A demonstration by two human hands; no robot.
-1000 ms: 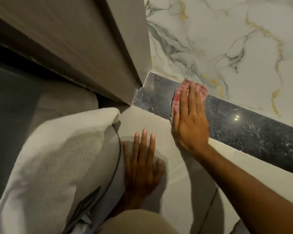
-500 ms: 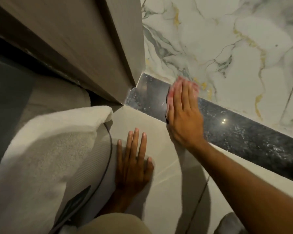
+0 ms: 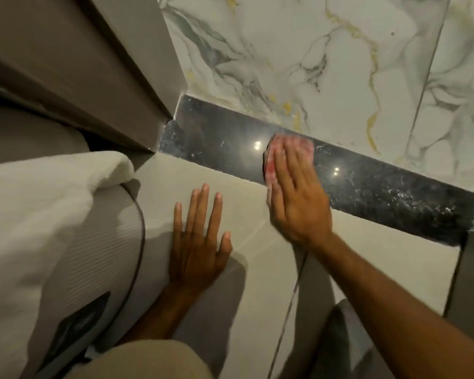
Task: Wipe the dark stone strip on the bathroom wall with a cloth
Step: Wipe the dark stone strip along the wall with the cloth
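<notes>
A glossy dark stone strip (image 3: pixel 219 135) runs diagonally from the door frame down to the right, between veined white marble above and pale beige tile below. My right hand (image 3: pixel 296 192) lies flat on the strip and presses a red-and-white checked cloth (image 3: pixel 282 147) against it; only the cloth's upper and left edges show past the fingers. My left hand (image 3: pixel 200 239) rests flat on the beige tile below, fingers spread, holding nothing.
A brown door frame (image 3: pixel 115 77) meets the strip's left end. A white towel (image 3: pixel 39 203) lies over a ribbed grey object (image 3: pixel 99 258) at the left. White marble wall (image 3: pixel 326 64) fills the upper right. White specks mark the strip's right end (image 3: pixel 427 209).
My right hand with the cloth has slid to the right along the strip, away from the door frame, baring the strip's left end. My left hand has stayed put on the tile.
</notes>
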